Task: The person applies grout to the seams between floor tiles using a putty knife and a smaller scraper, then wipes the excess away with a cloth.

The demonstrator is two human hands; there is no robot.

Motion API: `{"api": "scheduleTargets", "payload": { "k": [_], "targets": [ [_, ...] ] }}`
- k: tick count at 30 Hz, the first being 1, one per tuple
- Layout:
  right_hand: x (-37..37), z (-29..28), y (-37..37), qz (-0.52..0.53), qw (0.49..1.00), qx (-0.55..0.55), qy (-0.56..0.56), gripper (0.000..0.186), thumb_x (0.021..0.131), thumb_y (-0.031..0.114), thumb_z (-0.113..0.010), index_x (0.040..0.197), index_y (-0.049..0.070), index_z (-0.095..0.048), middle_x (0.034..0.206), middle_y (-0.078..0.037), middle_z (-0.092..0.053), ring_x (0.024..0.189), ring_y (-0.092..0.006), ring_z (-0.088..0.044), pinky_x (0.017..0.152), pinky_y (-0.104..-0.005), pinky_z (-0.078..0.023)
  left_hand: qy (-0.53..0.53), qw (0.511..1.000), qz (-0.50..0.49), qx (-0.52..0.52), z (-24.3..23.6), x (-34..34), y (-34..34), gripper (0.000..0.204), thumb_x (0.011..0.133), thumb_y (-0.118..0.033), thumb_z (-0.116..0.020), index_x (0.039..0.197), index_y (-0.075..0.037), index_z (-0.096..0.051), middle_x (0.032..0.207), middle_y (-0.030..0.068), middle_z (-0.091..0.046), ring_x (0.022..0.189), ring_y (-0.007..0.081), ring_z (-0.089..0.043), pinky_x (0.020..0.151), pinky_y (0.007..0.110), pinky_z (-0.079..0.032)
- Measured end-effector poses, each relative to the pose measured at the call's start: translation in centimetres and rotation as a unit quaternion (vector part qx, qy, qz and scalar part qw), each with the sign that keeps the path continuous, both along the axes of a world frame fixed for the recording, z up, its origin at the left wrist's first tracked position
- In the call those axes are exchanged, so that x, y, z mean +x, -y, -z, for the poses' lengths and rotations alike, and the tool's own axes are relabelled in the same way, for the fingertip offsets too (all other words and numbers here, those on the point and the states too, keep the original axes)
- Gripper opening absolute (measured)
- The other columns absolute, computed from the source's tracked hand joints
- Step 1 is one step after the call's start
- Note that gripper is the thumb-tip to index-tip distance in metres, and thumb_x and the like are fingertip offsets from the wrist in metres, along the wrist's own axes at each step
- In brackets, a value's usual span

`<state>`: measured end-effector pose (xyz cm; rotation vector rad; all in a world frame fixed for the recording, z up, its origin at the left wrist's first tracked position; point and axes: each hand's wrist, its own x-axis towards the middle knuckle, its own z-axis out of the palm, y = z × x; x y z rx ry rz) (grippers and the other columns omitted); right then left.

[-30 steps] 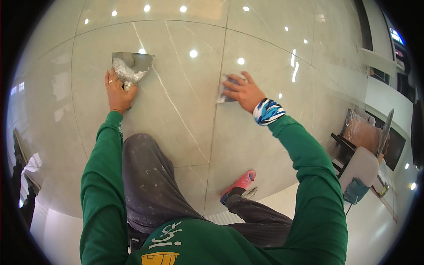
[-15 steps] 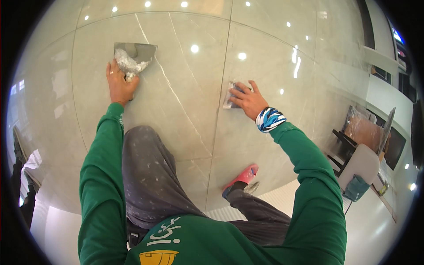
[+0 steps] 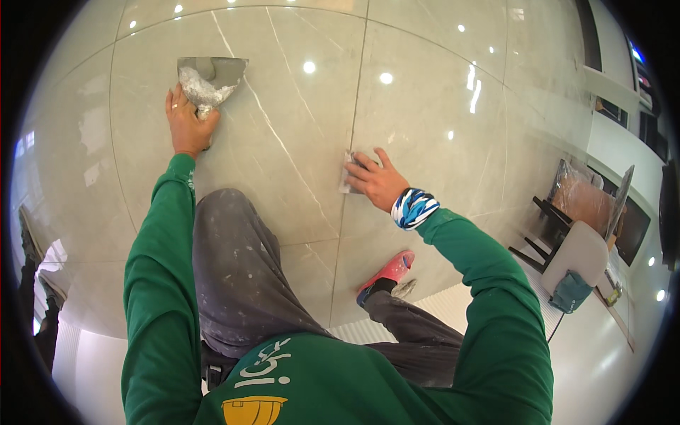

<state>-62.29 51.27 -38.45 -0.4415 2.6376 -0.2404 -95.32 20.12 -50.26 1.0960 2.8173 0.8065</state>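
My left hand (image 3: 190, 124) grips a wide putty knife (image 3: 228, 69) by its handle at the upper left of the floor, a lump of white paste (image 3: 200, 86) on the blade. Lower and to the right, my right hand (image 3: 374, 183) has its fingers bent over a small flat scraper (image 3: 347, 185), which lies on the joint between glossy grey floor tiles (image 3: 283, 177). My fingers cover most of this scraper. A patterned blue and white band (image 3: 414, 209) circles my right wrist.
My knee (image 3: 230, 234) and pink slipper (image 3: 393, 270) are below my hands. A grey chair (image 3: 577, 255), plastic-wrapped item (image 3: 579, 195) and dark screen (image 3: 634, 234) stand at the right. Dark shapes like someone's legs (image 3: 49, 319) are at the far left rim. White cabinetry (image 3: 623, 163) lines the right.
My right hand and scraper have moved down along the tile joint, toward my body. My left hand with the putty knife appears higher in the picture.
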Motion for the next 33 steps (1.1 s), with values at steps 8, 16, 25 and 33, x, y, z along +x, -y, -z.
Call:
{"api": "scheduleTargets", "payload": {
  "k": [8,16,25,33],
  "targets": [
    [2.0,0.2,2.0,0.006,1.0,0.014,0.024,0.035,0.09,0.018,-0.06,0.123,0.013,-0.068,0.144,-0.005,-0.054,0.141,-0.0278,-0.039,0.113,-0.0645,-0.03,-0.009,1.0,-0.003,-0.007,0.2,-1.8,0.5,0.044,0.076,-0.029,-0.069,0.11,-0.001,-0.072,0.135,0.0191,-0.061,0.141,0.0386,-0.041,0.122,0.054,-0.018],
    [0.8,-3.0,1.4,0.045,0.995,0.037,0.084,0.035,0.087,0.019,-0.06,0.121,0.014,-0.069,0.144,-0.005,-0.054,0.138,-0.0285,-0.042,0.113,-0.0659,-0.028,0.019,1.0,-0.006,0.011,-2.5,-2.6,-0.6,0.038,0.076,-0.025,-0.069,0.109,-0.006,-0.072,0.134,0.0151,-0.062,0.142,0.0367,-0.04,0.123,0.054,-0.016],
    [-25.6,-0.6,-12.0,0.333,0.937,0.066,-0.078,0.05,0.085,0.001,-0.05,0.123,0.024,-0.072,0.118,-0.006,-0.072,0.11,-0.033,-0.065,0.096,-0.0424,-0.052,0.031,1.0,-0.003,0.001,-2.5,-3.4,-1.2,0.041,0.077,-0.025,-0.067,0.113,-0.005,-0.071,0.138,0.018,-0.059,0.142,0.0394,-0.04,0.124,0.053,-0.016],
    [-27.7,2.0,-10.9,0.372,0.912,0.167,-0.034,0.051,0.089,0.007,-0.048,0.129,0.03,-0.069,0.122,-0.01,-0.071,0.11,-0.0349,-0.067,0.096,-0.0443,-0.054,0.013,1.0,0.002,0.005,-2.3,-5.2,-1.6,0.043,0.077,-0.025,-0.067,0.114,-0.004,-0.071,0.138,0.0185,-0.059,0.141,0.0393,-0.04,0.124,0.053,-0.016]
  ]
}}
